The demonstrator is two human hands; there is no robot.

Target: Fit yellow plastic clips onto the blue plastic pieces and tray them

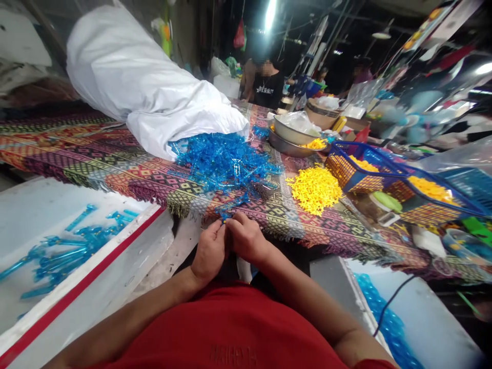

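My left hand (210, 248) and my right hand (245, 237) meet at the table's near edge, fingers closed. Between the fingertips shows a small blue plastic piece (224, 217), with a speck of yellow at its lower end. Both hands pinch it; its exact shape is mostly hidden. Just beyond lies a heap of clear blue plastic pieces (230, 161), spilling from the mouth of a white sack (154, 87). To the right of that heap is a pile of small yellow plastic pieces (315, 189).
A patterned cloth (184, 197) covers the table. Blue baskets (365, 177) with yellow pieces and metal bowls (294, 130) stand at the right. A white foam box (146, 246) with blue parts is at my left, another box (434, 318) at my right. A person (265, 84) is across the table.
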